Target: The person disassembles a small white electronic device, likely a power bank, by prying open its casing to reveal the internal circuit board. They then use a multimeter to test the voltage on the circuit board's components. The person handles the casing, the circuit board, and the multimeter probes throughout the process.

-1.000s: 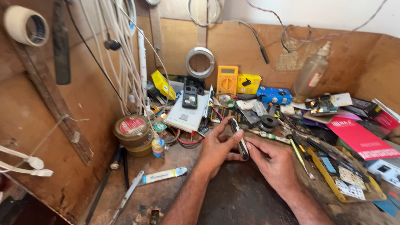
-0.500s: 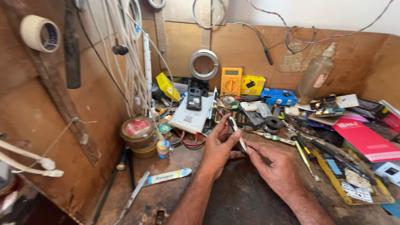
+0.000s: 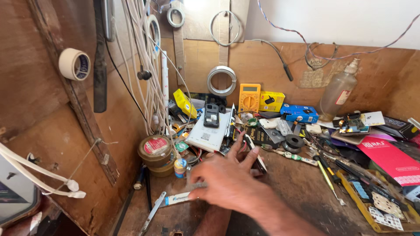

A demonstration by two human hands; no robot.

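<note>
My right hand (image 3: 227, 181) reaches left across the brown workbench (image 3: 297, 188), blurred, fingers apart and holding nothing. Its fingertips are at the right end of a white and blue tube (image 3: 177, 199) lying on the bench. My left hand (image 3: 245, 150) is mostly hidden behind the right one. Only its fingers show, closed around a small dark phone (image 3: 259, 161) held on edge. My left forearm (image 3: 214, 223) runs down under the right wrist.
Two stacked round tins (image 3: 155, 153) and a small bottle (image 3: 180, 167) stand left of the hands. A white box with a black phone (image 3: 210, 126), a yellow multimeter (image 3: 249, 97), a plastic bottle (image 3: 339, 91), screwdrivers (image 3: 326, 172) and a red booklet (image 3: 389, 157) crowd the back and right. Cables (image 3: 148, 74) hang on the left wall.
My right hand has left the phone and swung left over my left hand toward the tube. The camera has come closer and turned slightly left.
</note>
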